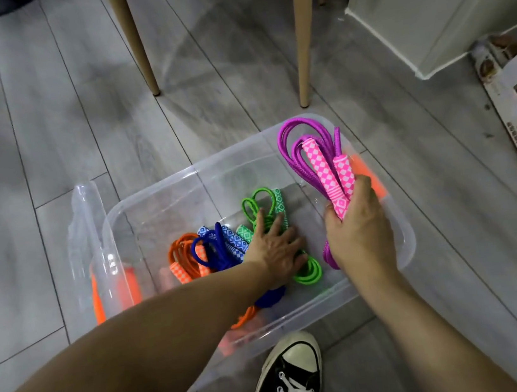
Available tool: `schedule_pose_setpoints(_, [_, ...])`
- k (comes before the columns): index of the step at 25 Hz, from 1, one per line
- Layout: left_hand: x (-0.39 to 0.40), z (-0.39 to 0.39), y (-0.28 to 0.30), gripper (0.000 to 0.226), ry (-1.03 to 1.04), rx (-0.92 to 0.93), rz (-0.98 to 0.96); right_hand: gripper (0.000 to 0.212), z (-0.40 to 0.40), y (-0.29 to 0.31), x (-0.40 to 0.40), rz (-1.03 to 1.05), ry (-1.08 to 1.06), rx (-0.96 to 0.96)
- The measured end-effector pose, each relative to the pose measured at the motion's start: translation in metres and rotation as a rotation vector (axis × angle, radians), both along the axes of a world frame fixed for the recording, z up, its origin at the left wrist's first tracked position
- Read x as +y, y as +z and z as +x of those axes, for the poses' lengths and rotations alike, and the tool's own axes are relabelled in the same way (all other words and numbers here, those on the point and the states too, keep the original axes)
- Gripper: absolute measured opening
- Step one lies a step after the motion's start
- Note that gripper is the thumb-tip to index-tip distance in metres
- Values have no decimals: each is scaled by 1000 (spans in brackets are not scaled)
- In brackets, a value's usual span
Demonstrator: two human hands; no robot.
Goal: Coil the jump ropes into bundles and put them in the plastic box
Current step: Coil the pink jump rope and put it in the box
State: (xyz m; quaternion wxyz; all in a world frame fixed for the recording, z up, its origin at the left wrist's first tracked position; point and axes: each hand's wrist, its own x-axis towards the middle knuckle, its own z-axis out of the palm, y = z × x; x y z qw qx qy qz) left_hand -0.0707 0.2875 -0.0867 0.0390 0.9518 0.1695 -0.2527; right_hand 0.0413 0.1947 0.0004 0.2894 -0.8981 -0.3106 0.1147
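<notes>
A clear plastic box [152, 204] sits on the grey floor in front of me. Inside it lie three coiled bundles side by side: an orange jump rope [182, 259], a blue jump rope [216, 248] and a green jump rope [258, 205]. My left hand [276, 251] rests flat on the green bundle, fingers spread, pressing it down. My right hand [360, 231] is closed around a coiled purple jump rope [303, 156] with pink checked handles [331, 179], held upright over the box's right side.
The box's orange-clipped lid [95, 252] leans against its left wall. Two wooden chair legs [303, 40] stand just behind the box. A torn cardboard package [516, 99] lies at the right by a white cabinet. My black sneaker [292, 374] is beside the near wall.
</notes>
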Motion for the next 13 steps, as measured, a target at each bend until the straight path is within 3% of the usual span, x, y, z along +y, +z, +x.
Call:
schedule_pose_setpoints(8, [11, -69, 15, 57, 224, 46, 0, 50, -5, -5, 3, -272, 186, -111])
schedule_pose_setpoints(13, [11, -83, 17, 57, 242, 81, -24, 56, -23, -9, 26, -391, 241, -12])
